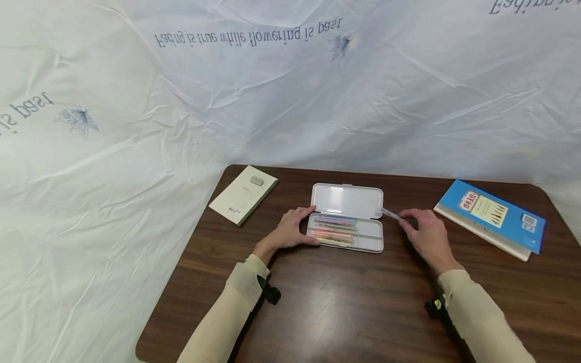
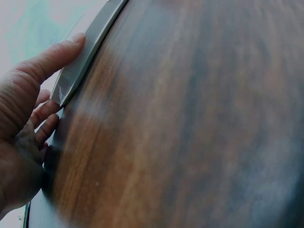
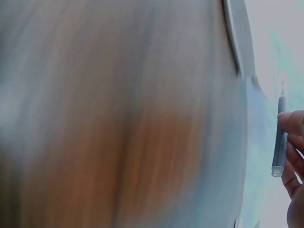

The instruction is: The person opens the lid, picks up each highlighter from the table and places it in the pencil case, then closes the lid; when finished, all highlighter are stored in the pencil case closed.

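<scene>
An open white pencil case (image 1: pixel 371 244) lies on the table, its lid (image 1: pixel 360 201) folded back away from me. Several pastel-coloured pens (image 1: pixel 333 234) fill its left compartments, while the right ones show bare. My left hand (image 1: pixel 289 229) grips the case's left end, fingers at the back and thumb (image 2: pixel 61 53) along the front edge. Just right of the case, my right hand (image 1: pixel 428 237) pinches a slim pen (image 1: pixel 391 215) between thumb and fingers. In the right wrist view this pen (image 3: pixel 280 133) looks grey with a clear end.
A cream notepad (image 1: pixel 238 199) with a grey eraser (image 1: pixel 256 180) on it lies at the back left. To the right, a blue book (image 1: pixel 508 222) rests on another book. White printed cloth (image 1: pixel 290 101) hangs behind the brown table (image 1: pixel 317 312).
</scene>
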Motion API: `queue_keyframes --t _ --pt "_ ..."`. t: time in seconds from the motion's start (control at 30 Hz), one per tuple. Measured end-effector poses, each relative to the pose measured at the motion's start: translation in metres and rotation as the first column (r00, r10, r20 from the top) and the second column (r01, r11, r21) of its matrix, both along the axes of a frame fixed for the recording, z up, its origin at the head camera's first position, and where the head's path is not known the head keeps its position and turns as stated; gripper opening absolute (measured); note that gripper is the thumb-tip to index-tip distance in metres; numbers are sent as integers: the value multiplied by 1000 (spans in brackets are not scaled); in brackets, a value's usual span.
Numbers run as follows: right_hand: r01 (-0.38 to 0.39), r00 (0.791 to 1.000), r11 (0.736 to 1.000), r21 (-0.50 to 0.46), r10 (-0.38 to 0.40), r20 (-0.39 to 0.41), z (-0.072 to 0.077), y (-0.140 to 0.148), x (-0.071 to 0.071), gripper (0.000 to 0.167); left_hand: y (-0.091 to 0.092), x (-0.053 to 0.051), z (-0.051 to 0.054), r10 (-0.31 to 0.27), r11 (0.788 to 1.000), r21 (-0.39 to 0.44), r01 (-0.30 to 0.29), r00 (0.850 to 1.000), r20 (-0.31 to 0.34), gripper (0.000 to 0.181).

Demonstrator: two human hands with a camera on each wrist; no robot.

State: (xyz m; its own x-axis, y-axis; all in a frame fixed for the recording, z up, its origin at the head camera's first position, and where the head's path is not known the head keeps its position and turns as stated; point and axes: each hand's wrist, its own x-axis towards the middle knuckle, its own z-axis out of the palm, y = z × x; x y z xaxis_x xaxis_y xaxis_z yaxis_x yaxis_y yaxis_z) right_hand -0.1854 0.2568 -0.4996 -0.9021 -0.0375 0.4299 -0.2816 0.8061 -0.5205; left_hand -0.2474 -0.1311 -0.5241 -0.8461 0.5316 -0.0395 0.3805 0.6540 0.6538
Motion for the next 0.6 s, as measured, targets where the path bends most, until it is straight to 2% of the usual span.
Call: queue_keyframes --t 0.13,0.23,0.4,0.6 --pt "-61 998 998 -1 61 -3 2 -28 -5 16 0 0 0 -1 1000 1 1 1000 -4 108" --pt "-121 992 993 2 121 35 4 -49 -9 17 -1 0 0 -3 1000 3 3 1000 -8 108" --pt "-212 968 977 -1 210 141 4 -78 -14 16 -1 0 0 7 1000 1 -7 1000 -13 108" --pt "-272 949 962 -2 268 168 0 -104 -16 13 0 0 0 5 1000 1 -5 1000 -13 108"
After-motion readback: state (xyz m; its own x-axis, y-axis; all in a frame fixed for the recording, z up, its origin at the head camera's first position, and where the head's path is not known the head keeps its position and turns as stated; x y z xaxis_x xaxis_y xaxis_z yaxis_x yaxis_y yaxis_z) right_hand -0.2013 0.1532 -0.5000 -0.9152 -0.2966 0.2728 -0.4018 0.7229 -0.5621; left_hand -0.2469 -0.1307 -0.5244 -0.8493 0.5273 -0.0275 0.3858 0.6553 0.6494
